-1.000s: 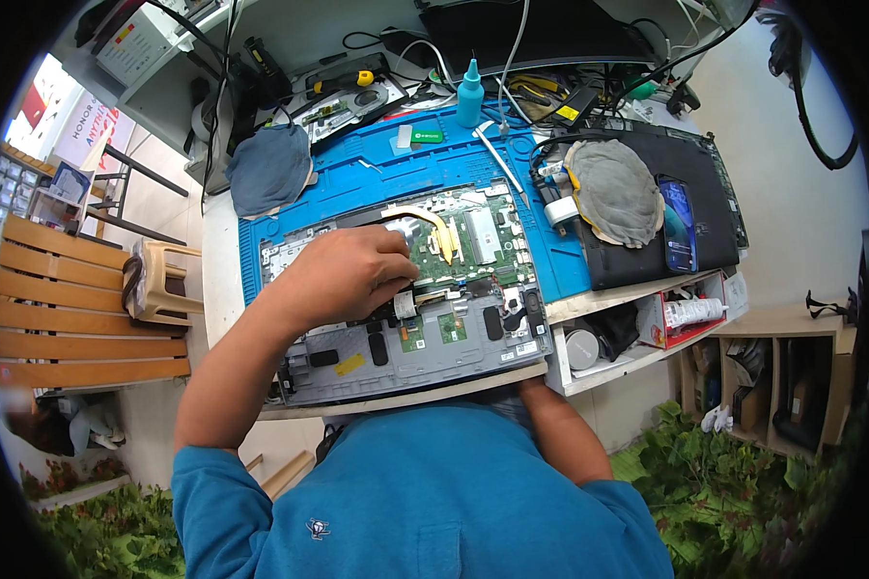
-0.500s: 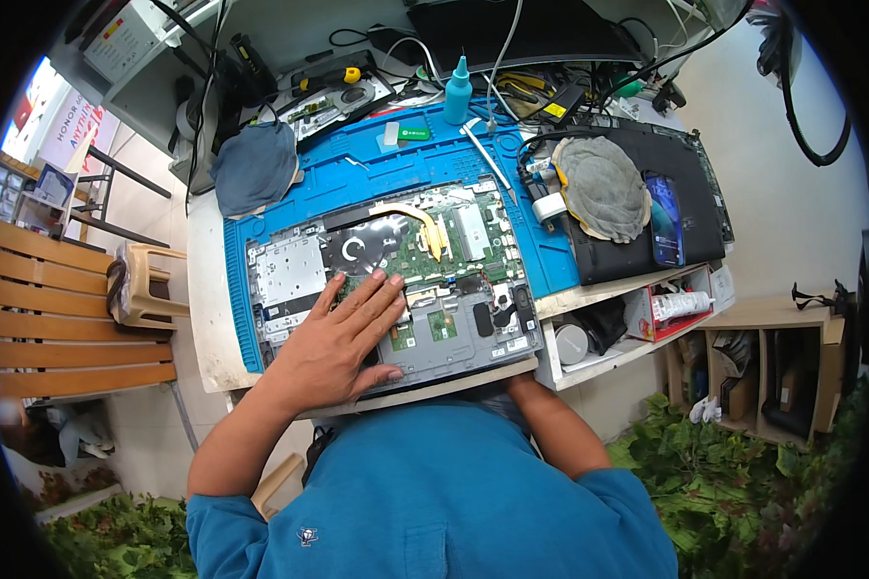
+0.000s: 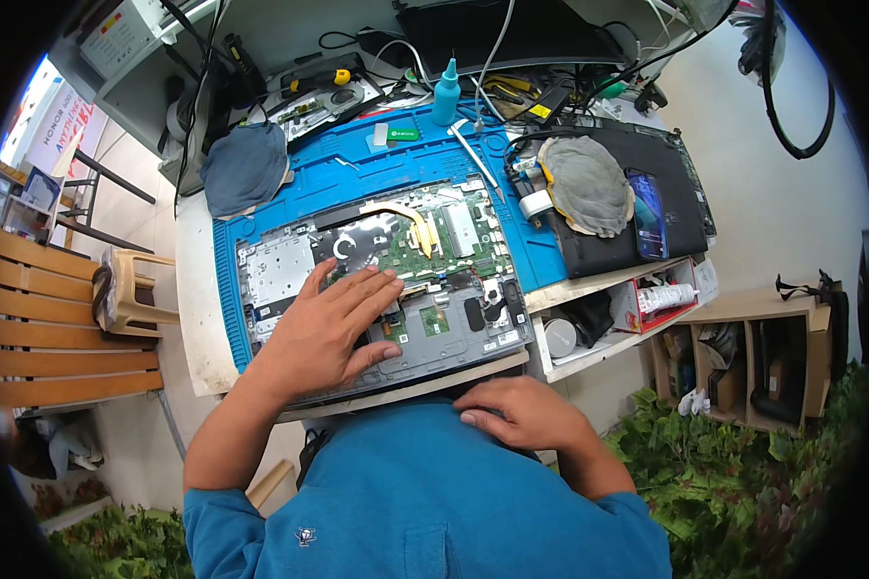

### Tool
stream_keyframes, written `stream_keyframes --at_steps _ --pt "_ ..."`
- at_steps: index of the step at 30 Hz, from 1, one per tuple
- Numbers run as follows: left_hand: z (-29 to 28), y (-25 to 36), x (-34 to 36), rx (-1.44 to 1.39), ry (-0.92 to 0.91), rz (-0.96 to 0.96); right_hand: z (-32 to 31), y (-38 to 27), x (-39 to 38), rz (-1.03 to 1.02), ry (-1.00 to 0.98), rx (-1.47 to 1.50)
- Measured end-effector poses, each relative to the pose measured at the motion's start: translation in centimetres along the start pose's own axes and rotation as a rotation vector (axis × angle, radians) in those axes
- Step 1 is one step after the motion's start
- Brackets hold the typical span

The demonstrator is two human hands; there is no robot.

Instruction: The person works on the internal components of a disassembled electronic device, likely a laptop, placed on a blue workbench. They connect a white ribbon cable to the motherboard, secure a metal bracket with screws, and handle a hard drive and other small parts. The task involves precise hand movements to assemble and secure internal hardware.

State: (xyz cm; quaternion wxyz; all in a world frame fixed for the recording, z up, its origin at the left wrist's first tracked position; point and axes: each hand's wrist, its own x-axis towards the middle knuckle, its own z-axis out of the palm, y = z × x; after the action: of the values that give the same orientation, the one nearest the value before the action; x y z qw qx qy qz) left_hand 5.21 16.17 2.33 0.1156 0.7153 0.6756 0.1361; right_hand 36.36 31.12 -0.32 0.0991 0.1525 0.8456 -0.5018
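Observation:
An opened laptop base (image 3: 444, 343) lies on the blue repair mat (image 3: 309, 183), its green circuit board (image 3: 406, 256) and copper heat pipe (image 3: 420, 232) exposed. Across the laptop's front left part rests my left hand (image 3: 333, 323), palm down, fingers stretched out and thumb apart. My right hand (image 3: 521, 410) is in front of my body, just short of the desk edge. Its fingers are loosely bent, the thumb stands off from the index finger, and nothing shows between them.
Two round cloth pads, one blue-grey (image 3: 246, 169) and one grey (image 3: 589, 186), flank the mat. A phone (image 3: 649, 217) lies on a black laptop (image 3: 603, 251). A blue dropper bottle (image 3: 445, 96) stands behind. Below the right side is an open drawer (image 3: 589, 362).
My right hand has come up from beneath the desk edge into sight and moved left before my body. My left hand stays on the laptop. The whole view has shifted slightly.

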Motion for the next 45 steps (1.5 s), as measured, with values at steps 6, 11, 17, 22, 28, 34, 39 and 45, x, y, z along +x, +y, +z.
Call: stream_keyframes --at_steps 6,11,17,22,28,34,39,45 --pt "-1.0 0.1 2.7 -0.028 0.129 0.038 -2.7 -2.4 5.3 -0.229 0.641 -0.204" --pt "-2.1 -0.2 1.9 0.013 0.204 0.045 -2.8 -1.8 9.1 -0.338 0.744 -0.446" --pt "-4.0 -1.5 -4.2 0.001 0.374 -0.112 -1.8 -2.2 8.5 -0.495 0.705 -0.458" --pt "-4.0 -3.5 -11.2 -0.112 0.591 -0.461 -1.4 -1.6 7.6 -0.45 0.719 -0.328" --pt "-1.0 -2.4 -14.5 -0.119 0.564 -0.48 -1.6 -3.9 9.9 -0.531 0.551 -0.417" --pt "0.5 -2.1 -13.8 -0.048 0.474 -0.425 0.5 -7.0 12.4 -0.622 0.274 -0.666" --pt "0.1 -2.7 -14.0 -0.003 0.5 -0.397 2.3 -8.2 12.7 -0.717 0.153 -0.604" --pt "-0.1 -4.0 -13.9 -0.068 0.575 -0.505 4.4 -8.2 11.6 -0.922 0.233 -0.269"
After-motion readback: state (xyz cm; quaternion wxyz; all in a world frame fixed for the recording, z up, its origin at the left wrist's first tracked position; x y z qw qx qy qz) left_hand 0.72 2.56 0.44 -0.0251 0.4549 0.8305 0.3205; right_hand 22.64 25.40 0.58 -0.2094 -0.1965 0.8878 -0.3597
